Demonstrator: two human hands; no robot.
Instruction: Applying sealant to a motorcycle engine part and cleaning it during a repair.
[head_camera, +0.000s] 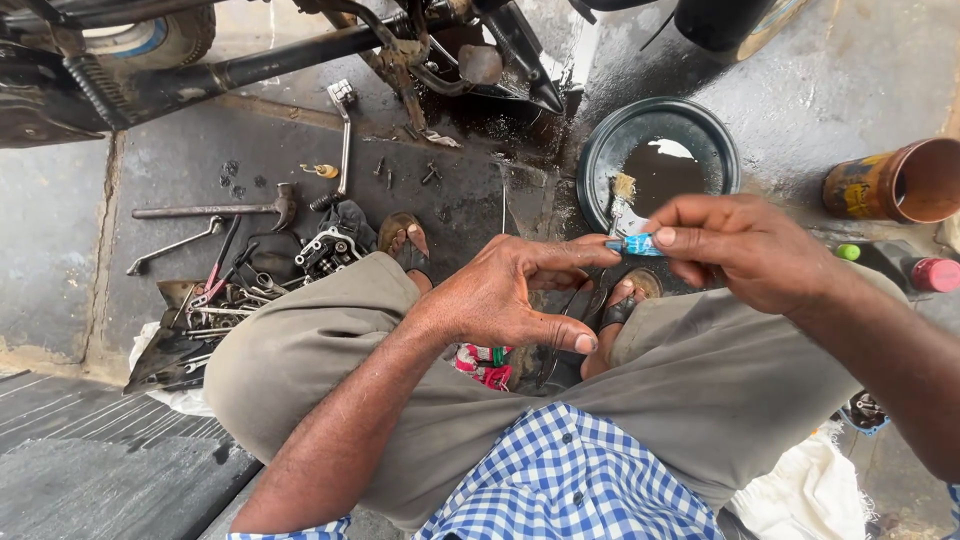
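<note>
A small blue tube (636, 245) is pinched between the thumb and fingers of my right hand (745, 250). The fingertips of my left hand (510, 295) touch the tube's left end, its thumb curled below. Both hands hover over my knees in grey trousers (330, 345), above my sandalled feet (405, 240). Whether the left hand grips the tube's cap is hidden by the fingers.
A dark round basin (655, 150) with dirty liquid and a brush sits ahead. A hammer (215, 208), wrenches and several small tools (225, 290) lie on the oily floor at left. A motorcycle frame (300, 50) spans the top. A rusty can (895, 182) stands right.
</note>
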